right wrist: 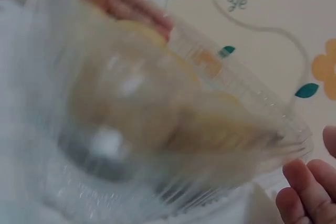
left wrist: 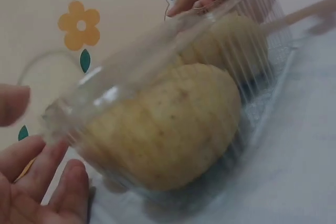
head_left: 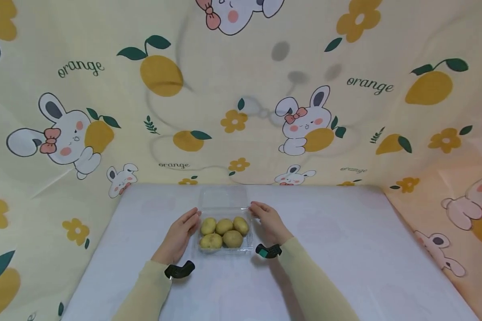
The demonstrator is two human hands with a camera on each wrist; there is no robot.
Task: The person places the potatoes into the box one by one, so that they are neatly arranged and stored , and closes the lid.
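Observation:
A clear plastic clamshell box lies on the white table with several potatoes in it. Its transparent lid is folded back, away from the person. My left hand is at the box's left side, fingers extended along the upper left edge. On the opposite side, my right hand has its fingertips by the back right corner, near the hinge. In the left wrist view, the left fingers are spread beside the box wall. The right wrist view is blurred; right fingers are next to the box corner there.
The white table extends to both sides of the box. A cream cloth printed with rabbits, oranges and flowers hangs behind and beside the table. Each wrist carries a black strapped device.

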